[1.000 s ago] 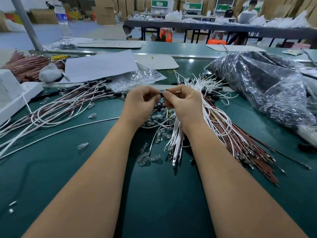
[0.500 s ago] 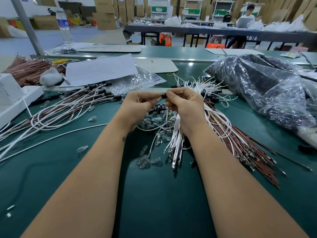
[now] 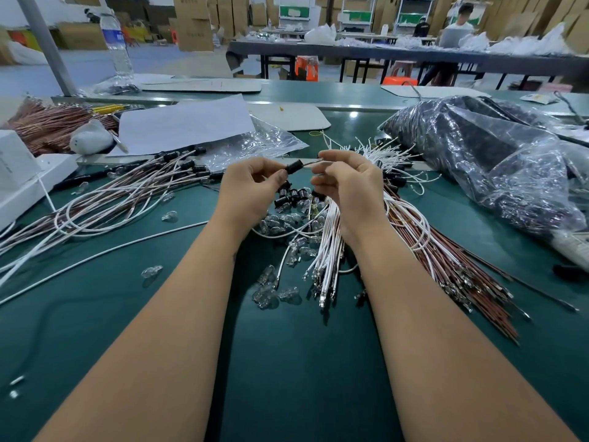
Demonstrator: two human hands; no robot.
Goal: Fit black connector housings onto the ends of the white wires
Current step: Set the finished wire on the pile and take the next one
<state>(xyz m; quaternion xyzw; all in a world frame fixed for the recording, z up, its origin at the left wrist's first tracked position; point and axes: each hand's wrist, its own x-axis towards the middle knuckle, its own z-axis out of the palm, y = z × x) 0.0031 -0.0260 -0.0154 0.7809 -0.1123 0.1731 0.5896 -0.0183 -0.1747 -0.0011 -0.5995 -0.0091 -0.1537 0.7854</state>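
My left hand (image 3: 251, 186) pinches a small black connector housing (image 3: 292, 168) at its fingertips. Close to its right, my right hand (image 3: 345, 186) pinches a thin wire (image 3: 310, 163) whose end meets the housing. Both hands hover above the green table (image 3: 287, 362). Under them lie several loose black housings (image 3: 290, 196) and clear glass bulbs (image 3: 274, 287). A bundle of white wires (image 3: 328, 250) with bare metal ends runs down below my right hand, with brown wires (image 3: 462, 275) beside it.
Finished white and brown wires with black housings (image 3: 105, 202) fan out at left. A large clear plastic bag of dark parts (image 3: 497, 161) fills the right. White paper (image 3: 185, 122), a smaller clear bag (image 3: 251, 145) and a white box (image 3: 22, 183) sit behind left.
My hands have drawn slightly apart, so the black housing and a short length of wire now show between them. The camera view has shifted a little.
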